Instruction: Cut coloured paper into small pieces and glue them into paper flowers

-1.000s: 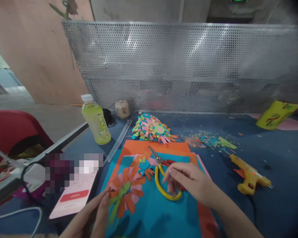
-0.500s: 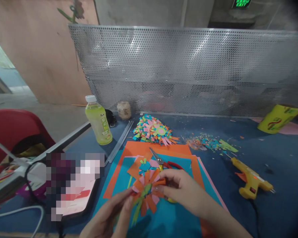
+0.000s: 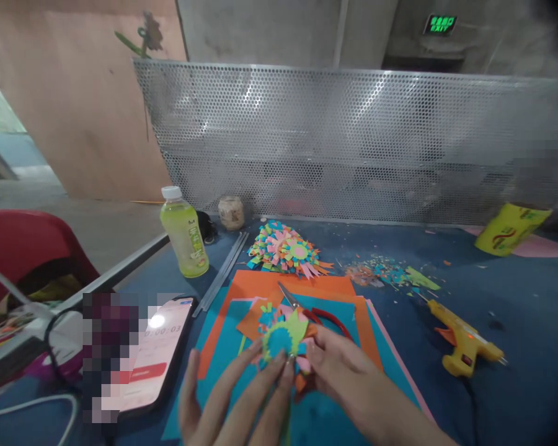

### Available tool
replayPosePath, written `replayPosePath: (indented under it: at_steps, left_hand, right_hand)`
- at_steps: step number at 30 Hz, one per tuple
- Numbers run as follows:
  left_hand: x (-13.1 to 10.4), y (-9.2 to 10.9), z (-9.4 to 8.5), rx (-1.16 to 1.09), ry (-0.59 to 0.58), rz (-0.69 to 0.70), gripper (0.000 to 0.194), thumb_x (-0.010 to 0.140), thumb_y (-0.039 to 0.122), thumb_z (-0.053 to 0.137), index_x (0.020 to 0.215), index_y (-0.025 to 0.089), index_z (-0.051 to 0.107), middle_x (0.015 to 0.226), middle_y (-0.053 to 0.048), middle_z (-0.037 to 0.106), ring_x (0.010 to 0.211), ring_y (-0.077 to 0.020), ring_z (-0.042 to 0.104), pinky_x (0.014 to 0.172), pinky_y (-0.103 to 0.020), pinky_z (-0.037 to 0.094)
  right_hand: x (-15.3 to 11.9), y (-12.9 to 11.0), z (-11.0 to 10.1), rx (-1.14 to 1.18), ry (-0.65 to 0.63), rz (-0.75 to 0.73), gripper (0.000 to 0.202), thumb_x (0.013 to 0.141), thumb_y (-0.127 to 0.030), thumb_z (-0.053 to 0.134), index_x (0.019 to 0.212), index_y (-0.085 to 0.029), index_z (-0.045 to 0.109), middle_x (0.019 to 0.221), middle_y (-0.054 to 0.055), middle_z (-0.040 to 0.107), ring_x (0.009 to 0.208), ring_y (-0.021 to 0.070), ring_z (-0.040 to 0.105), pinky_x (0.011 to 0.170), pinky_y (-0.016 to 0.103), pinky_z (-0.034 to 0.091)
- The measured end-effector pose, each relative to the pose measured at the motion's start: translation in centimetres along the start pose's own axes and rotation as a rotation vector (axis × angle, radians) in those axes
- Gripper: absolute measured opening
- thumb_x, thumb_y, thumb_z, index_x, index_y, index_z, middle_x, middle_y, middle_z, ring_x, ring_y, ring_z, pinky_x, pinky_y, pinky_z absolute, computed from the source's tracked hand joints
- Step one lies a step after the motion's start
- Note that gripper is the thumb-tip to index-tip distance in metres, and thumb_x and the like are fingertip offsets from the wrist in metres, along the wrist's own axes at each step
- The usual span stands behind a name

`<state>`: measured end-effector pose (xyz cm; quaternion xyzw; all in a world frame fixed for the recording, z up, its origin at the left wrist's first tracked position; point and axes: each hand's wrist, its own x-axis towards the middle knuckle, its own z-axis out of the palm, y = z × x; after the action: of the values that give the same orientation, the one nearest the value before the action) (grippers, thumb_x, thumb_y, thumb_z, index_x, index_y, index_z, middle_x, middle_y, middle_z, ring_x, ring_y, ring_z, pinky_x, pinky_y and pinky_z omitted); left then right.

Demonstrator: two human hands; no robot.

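Note:
A layered paper flower (image 3: 279,342) with a blue centre and green, pink and orange strips is held above the stacked coloured sheets (image 3: 325,409). My right hand (image 3: 348,371) pinches its right edge between thumb and fingers. Spread over its lower left side, the fingers of my left hand (image 3: 242,396) touch the blue centre. Just behind the flower lie scissors (image 3: 325,319) with red handles, partly hidden by it. A small blue and green paper piece (image 3: 266,314) rests beside them.
Finished paper flowers (image 3: 286,248) are heaped behind the sheets, with paper scraps (image 3: 385,271) to their right. A yellow glue gun (image 3: 465,337) lies at the right. On the left are a bottle (image 3: 185,232), a phone (image 3: 153,359) and clear sticks (image 3: 223,272).
The flower has turned from its orange-strip side to show the blue centre. My left hand has moved right and its fingers have spread onto the flower. The view has tilted up slightly.

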<state>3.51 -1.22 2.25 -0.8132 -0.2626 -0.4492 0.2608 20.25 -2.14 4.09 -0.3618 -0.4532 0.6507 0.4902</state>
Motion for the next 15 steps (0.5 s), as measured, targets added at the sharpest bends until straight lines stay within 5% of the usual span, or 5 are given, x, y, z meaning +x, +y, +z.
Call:
replayPosePath:
  at_steps: [3,7,11,15]
  left_hand:
    - [0.7,1.4,1.7,0.025,0.009,-0.172,0.027,0.075,0.018,0.065,0.101,0.025,0.068,0.107,-0.004,0.07,0.104,-0.026,0.061,0.11,-0.055,0.013]
    - [-0.4,1.4,3.8,0.04,-0.046,-0.407,0.028,0.078,0.023,0.061,0.105,0.021,0.064,0.117,-0.012,0.063,0.112,-0.0299,0.055,0.107,-0.058,0.014]
    - [-2.3,0.2,4.6,0.075,-0.149,-0.352,0.024,0.076,0.019,0.06,0.099,0.025,0.063,0.109,-0.009,0.066,0.107,-0.0285,0.057,0.108,-0.055,0.012]
    - [-2.5,-0.4,4.0,0.048,-0.22,-0.282,0.024,0.075,0.02,0.058,0.098,0.027,0.062,0.109,-0.006,0.066,0.11,-0.0252,0.055,0.109,-0.049,0.01]
  right_hand:
    - [1.7,-2.3,-1.0,-0.299,0.104,-0.161,0.03,0.077,-0.044,0.061,0.094,-0.02,0.062,0.088,0.003,0.064,0.082,0.0163,0.058,0.078,0.03,0.046]
    - [6.7,-5.6,-5.8,-0.563,0.26,-0.167,0.009,0.077,-0.024,0.064,0.083,-0.016,0.063,0.078,0.001,0.062,0.072,0.0141,0.057,0.069,0.028,0.046]
    - [12.1,-7.7,-10.3,-0.646,0.317,-0.063,0.022,0.088,-0.026,0.055,0.106,-0.014,0.056,0.094,0.004,0.061,0.075,0.0141,0.06,0.067,0.032,0.051]
    - [16.2,-7.4,-12.0,-0.755,0.317,0.035,0.028,0.089,-0.029,0.054,0.113,-0.015,0.053,0.11,0.007,0.058,0.09,0.0187,0.06,0.075,0.038,0.052]
